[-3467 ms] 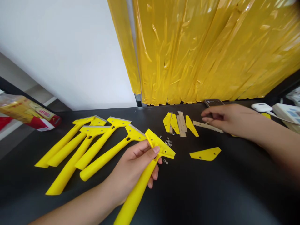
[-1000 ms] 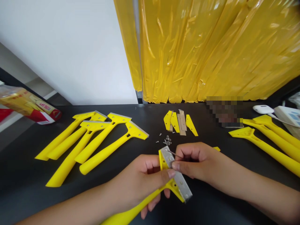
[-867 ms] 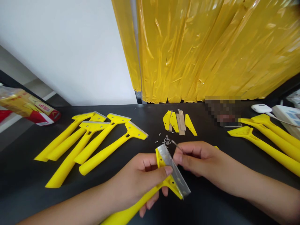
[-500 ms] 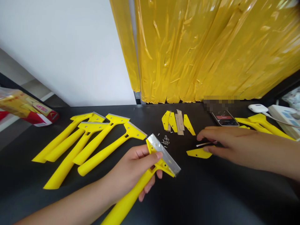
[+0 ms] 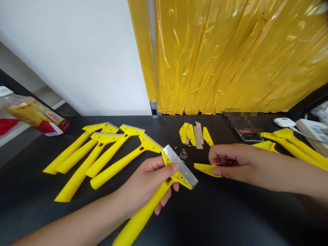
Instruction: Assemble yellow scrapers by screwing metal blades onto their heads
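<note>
My left hand (image 5: 151, 182) is closed around the neck of a yellow scraper (image 5: 143, 212), its thumb pressing on the silvery blade (image 5: 182, 166) that lies across the head. Two screw holes show beside the blade. My right hand (image 5: 230, 162) is closed, with thumb and fingers pinching a flat yellow cover plate (image 5: 205, 168) by its right end. The plate is just right of the scraper head, apart from it. Whether the palm also holds a thin metal tool cannot be made out. Small screws and nuts (image 5: 183, 154) lie behind the scraper head.
Several yellow scrapers (image 5: 115, 164) with blades lie at left. Behind the screws are yellow cover plates (image 5: 191, 135) and brown-wrapped blades (image 5: 198, 135). At right are a phone (image 5: 249, 135), more yellow handles (image 5: 294, 143), a white earphone case (image 5: 284, 122) and a power strip (image 5: 312, 131).
My right hand has closed on the cover plate and shifted it left, towards the scraper. The metal tool seen under that hand is now hidden. My left hand keeps its grip.
</note>
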A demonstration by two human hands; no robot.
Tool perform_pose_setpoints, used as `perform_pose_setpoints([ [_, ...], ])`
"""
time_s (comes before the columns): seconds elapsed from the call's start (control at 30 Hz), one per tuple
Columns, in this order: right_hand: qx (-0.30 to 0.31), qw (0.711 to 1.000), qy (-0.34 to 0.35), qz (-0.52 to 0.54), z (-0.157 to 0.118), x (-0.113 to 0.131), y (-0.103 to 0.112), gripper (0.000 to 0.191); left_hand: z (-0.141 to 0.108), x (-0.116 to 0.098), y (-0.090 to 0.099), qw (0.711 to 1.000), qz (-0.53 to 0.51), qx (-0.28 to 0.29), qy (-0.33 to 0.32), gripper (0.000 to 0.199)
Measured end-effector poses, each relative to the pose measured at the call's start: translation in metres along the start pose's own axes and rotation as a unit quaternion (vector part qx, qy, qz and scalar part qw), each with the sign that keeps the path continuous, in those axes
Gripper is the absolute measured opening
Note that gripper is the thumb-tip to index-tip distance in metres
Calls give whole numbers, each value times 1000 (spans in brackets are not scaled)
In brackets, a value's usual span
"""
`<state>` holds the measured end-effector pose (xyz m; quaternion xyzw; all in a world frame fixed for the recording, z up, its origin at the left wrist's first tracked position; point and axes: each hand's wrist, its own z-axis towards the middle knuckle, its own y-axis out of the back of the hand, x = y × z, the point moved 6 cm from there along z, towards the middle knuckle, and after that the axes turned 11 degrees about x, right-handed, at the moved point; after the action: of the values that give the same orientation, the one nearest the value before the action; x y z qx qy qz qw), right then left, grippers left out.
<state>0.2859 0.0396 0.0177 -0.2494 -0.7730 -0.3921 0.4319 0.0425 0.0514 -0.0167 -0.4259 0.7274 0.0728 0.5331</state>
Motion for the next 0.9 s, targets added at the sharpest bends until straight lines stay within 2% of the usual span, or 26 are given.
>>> perform_pose_setpoints([
  [0.03,17,999,5,31,6,6,-8,22,0,1,0,1000,-2,-1,1,29],
  [0.1,5,990,29,139,17,14,-21,26,0,2,-1,1000,-6,1,4,27],
  [0.2,-23,949,63,308,28,18,-42,32,-1,4,-5,1000,-10,5,6,26],
  [0.27,-35,926,67,370,32,16,-54,32,-1,5,-8,1000,-14,5,3,26],
  [0.33,-47,915,59,396,34,13,-63,33,-1,6,-11,1000,-22,6,-2,25],
  [0.43,-52,914,40,400,37,9,-71,39,-1,6,-15,999,-35,11,-17,24],
  [0.67,-36,934,25,354,46,7,-80,52,-2,13,-14,995,-72,42,-46,24],
  [0.77,-42,947,27,318,45,10,-81,52,-2,16,-15,993,-87,55,-50,28],
  [0.9,-55,964,36,257,44,15,-81,55,-2,14,-19,996,-63,43,-54,31],
])
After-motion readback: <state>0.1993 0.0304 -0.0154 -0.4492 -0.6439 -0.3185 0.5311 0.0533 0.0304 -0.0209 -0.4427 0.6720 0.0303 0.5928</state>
